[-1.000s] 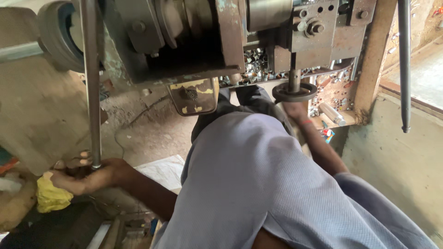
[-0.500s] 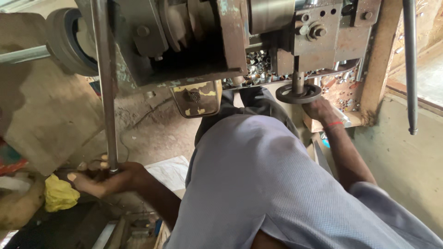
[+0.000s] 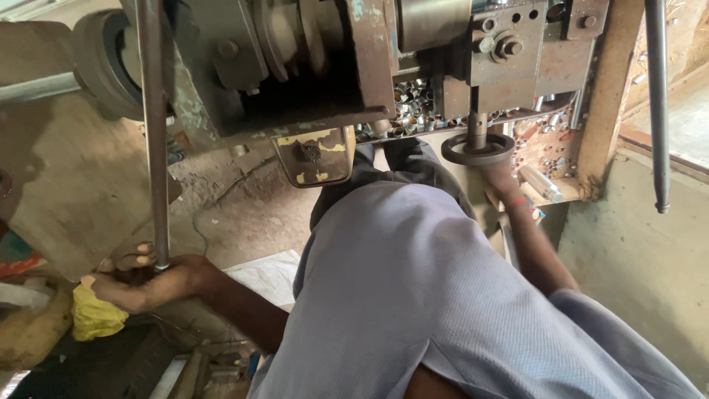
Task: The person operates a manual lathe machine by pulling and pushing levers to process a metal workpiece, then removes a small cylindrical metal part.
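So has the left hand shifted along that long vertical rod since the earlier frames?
No. The left hand still grips the lower end of the vertical rod, just above the yellow cloth; only the camera view shifted.

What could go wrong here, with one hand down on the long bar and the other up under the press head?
The right hand sits just under the round die plate; if the ram drops, fingers might be caught. The left hand grips the lower end of the lever bar close to clutter and a yellow rag, so it may slip or snag.
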The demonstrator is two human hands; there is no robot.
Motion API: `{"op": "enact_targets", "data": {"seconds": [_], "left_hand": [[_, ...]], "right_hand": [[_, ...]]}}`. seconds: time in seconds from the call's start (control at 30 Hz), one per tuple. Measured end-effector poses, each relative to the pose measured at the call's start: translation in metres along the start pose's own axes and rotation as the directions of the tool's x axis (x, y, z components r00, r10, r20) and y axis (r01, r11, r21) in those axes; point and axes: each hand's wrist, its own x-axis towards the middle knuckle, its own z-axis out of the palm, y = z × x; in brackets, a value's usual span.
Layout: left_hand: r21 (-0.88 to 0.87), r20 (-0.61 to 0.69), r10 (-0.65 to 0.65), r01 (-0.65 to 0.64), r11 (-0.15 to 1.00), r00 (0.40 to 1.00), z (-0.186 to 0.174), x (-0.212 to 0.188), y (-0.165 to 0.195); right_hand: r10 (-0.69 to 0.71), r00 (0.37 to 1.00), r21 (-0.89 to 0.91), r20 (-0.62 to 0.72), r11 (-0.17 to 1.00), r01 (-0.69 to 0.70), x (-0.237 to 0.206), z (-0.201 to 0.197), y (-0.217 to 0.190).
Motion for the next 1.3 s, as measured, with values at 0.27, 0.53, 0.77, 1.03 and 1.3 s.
{"op": "enact_targets", "data": {"seconds": [0.27,0.53,0.77,1.03,1.3], "left_hand": [[-0.048,-0.008,-0.035,0.034,0.998,0.999,0.004,-0.004,-0.009],[0.043,-0.043,0.071,-0.07,0.997,0.997,0.001,0.003,-0.001],[-0.127,0.018,-0.14,0.141,0.982,0.99,0.002,0.001,-0.007],[-0.164,0.019,-0.057,0.06,0.985,0.998,0.002,0.002,0.003],[-0.065,0.012,-0.018,0.018,0.998,1.0,-0.002,0.01,0.011]], "right_hand": [[0.496,0.848,0.543,-0.188,0.772,-0.331,-0.022,0.018,-0.007],[0.397,0.857,0.576,-0.329,0.803,-0.151,0.002,0.004,-0.003],[0.431,0.835,0.563,-0.341,0.805,-0.186,0.001,-0.006,-0.003],[0.231,0.973,0.017,0.005,0.973,-0.231,-0.015,0.046,0.001],[0.332,0.943,-0.084,0.013,0.94,-0.33,-0.011,-0.024,-0.015]]}}
